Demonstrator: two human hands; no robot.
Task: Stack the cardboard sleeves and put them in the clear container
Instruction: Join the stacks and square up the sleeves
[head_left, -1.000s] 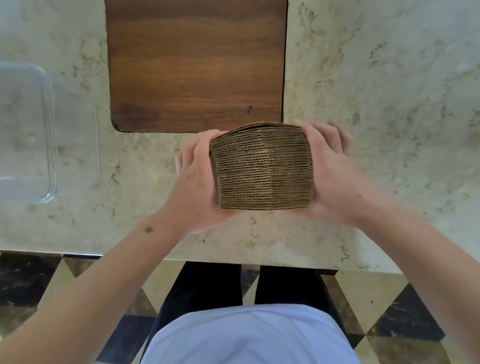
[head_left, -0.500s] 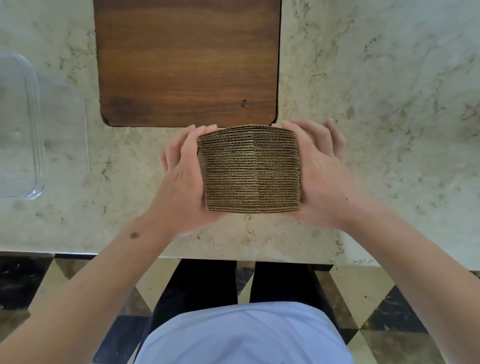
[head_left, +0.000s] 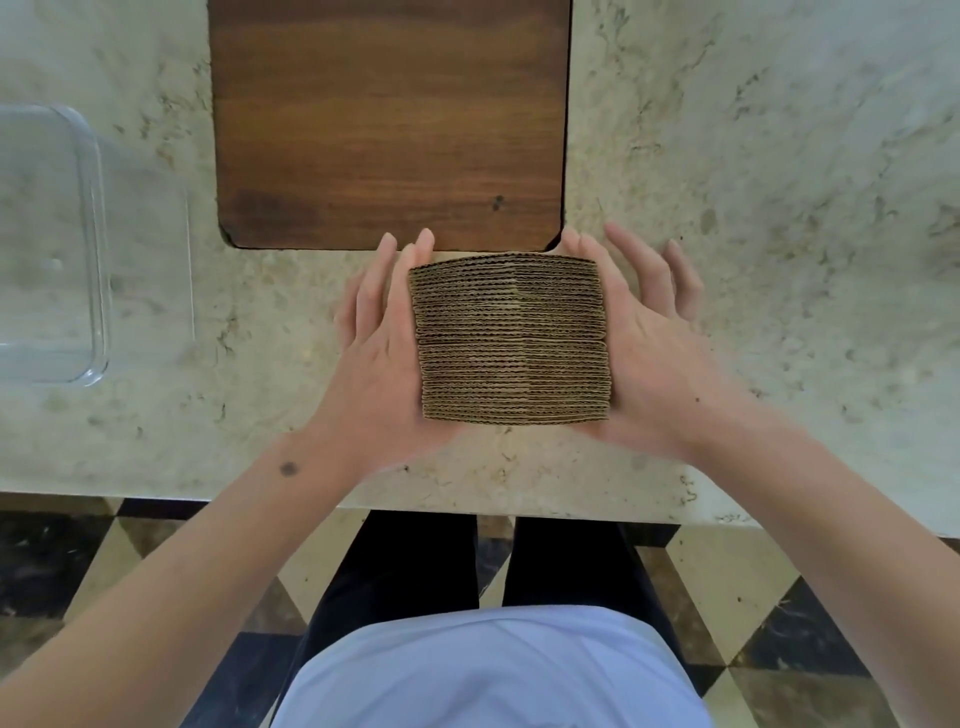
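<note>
A thick stack of brown corrugated cardboard sleeves (head_left: 511, 340) is pressed between my two palms above the marble counter, its wavy edges facing up. My left hand (head_left: 376, 364) lies flat against the stack's left side with its fingers stretched out straight. My right hand (head_left: 652, 358) presses the right side, its fingers spread and pointing away from me. The clear container (head_left: 96, 249) stands at the far left of the counter, well apart from the stack; only its right part is in view and nothing shows inside it.
A dark wooden board (head_left: 389, 119) lies on the marble counter (head_left: 753, 182) just beyond the stack. The counter's front edge runs below my wrists, with a checkered floor and my legs beneath it.
My fingers have straightened and spread along the stack's sides, where they were curled around it before. The stack stays between my palms in front of the board.
</note>
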